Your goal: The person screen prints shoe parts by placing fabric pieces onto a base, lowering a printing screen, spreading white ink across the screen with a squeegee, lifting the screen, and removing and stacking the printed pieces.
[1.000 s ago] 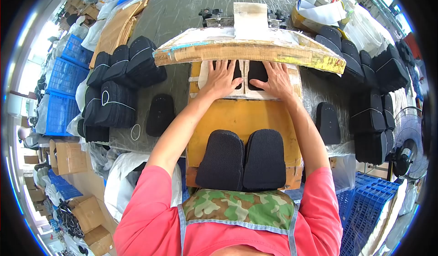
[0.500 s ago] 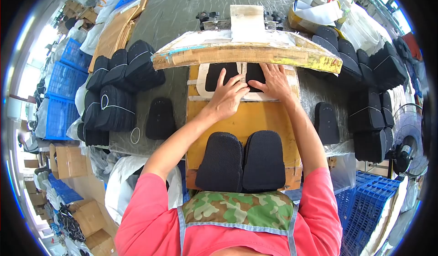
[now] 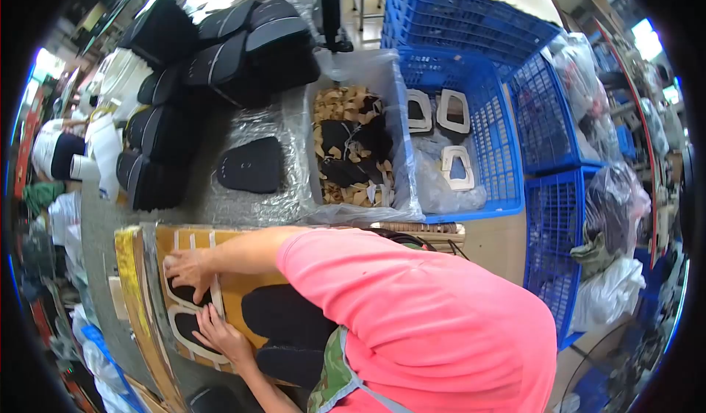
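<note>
Right hand [image 3: 193, 269]: fingers loosely spread, thumb apart, laid over the upper pale, rounded frame [image 3: 215, 295] and the upper matte-black, insole-shaped piece [image 3: 181, 289] inside it. Left hand [image 3: 224, 338]: fingers extended, fairly close together, tips at the lower matte-black, insole-shaped piece [image 3: 187, 326], inside the lower pale, rounded frame [image 3: 202, 351]. No grip visible on either side; fingertip pressure cannot be told. Both frames lie side by side on the flat yellow-brown board [image 3: 231, 299], just beside the long, yellow-stained wooden bar [image 3: 136, 295].

Judgement on handling: step appears to be seating the pieces flat in their frames. Best done with flat fingers, pressing from the middle outward and feeling each edge for a raised lip. One hand should steady its piece while the other adjusts. Thin material could ruck or creep if pushed sideways. Fingers need to stay clear of the bar.
</note>
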`<state>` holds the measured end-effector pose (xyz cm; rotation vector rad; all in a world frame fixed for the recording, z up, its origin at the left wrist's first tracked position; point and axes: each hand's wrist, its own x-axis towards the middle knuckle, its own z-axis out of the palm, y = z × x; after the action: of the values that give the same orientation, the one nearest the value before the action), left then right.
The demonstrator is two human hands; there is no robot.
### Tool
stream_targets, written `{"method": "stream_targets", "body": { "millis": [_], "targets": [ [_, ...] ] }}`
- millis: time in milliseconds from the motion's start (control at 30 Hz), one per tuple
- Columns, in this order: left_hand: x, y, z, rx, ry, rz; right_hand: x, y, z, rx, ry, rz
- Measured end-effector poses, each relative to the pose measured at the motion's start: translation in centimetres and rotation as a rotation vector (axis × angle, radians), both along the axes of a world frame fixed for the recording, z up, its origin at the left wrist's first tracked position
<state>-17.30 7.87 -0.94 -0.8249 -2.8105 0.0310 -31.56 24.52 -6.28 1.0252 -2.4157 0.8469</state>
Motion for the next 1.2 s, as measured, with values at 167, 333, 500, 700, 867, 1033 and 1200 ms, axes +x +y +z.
{"method": "stream_targets", "body": {
  "millis": [167,333,500,700,867,1033,1200],
  "targets": [
    [-0.2,-0.1,0.4,0.044,-0.102,0.003,-0.3,-0.5,-0.1,0.086,-0.008,-0.056],
    [0.0,-0.3,-0.1,0.051,-0.085,0.003,-0.3,-0.6,0.0,0.099,0.001,-0.074],
    [0.5,-0.4,1.2,0.08,-0.151,0.015,-0.4,-0.2,0.0,0.03,-0.04,-0.024],
    [4.1,-1.9,5.2,0.487,-0.057,0.2,0.0,1.2,0.3,-0.098,-0.14,0.112],
    [8.3,-7.4,6.2,1.449,0.077,0.559,-0.1,1.9,1.6,0.036,-0.192,0.085],
    [9.0,-8.4,13.2,1.413,0.386,0.508,0.4,4.3,4.7,-0.138,-0.297,0.001],
    [7.6,-8.2,15.1,1.087,0.055,0.392,-2.5,11.7,4.5,-0.265,-0.405,-0.194]
  ]
}}
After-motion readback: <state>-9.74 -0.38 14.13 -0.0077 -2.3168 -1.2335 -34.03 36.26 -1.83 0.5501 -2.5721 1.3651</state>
